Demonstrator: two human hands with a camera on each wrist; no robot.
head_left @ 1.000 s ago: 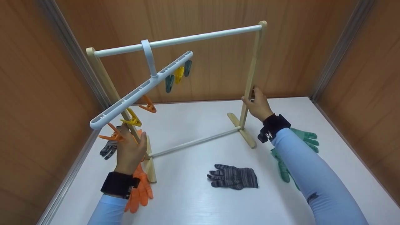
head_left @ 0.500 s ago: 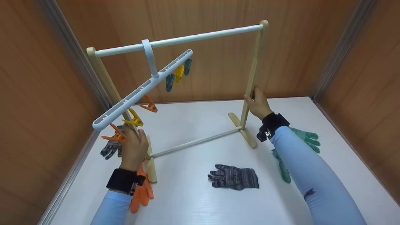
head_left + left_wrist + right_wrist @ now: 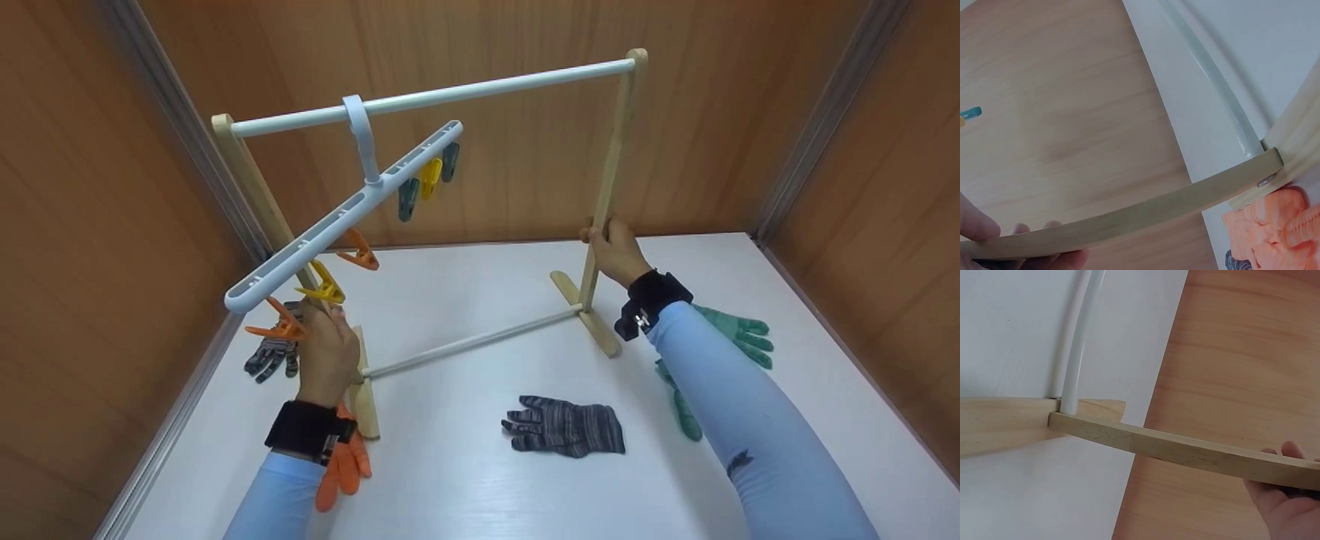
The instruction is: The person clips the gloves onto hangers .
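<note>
A small wooden drying rack with a white top bar stands on the white table. My left hand grips its left wooden post. My right hand grips the right post low down. A pale blue clip hanger hangs tilted from the top bar, with orange, yellow and teal pegs under it. A striped dark glove lies in front of the rack.
An orange glove lies under my left wrist by the rack's left foot. Another striped glove lies at the far left, a green glove behind my right forearm. Brown wooden walls enclose the table.
Both hands kept their hold on the posts. The left hand closed tighter round its post, and the rack shifted slightly to the right.
</note>
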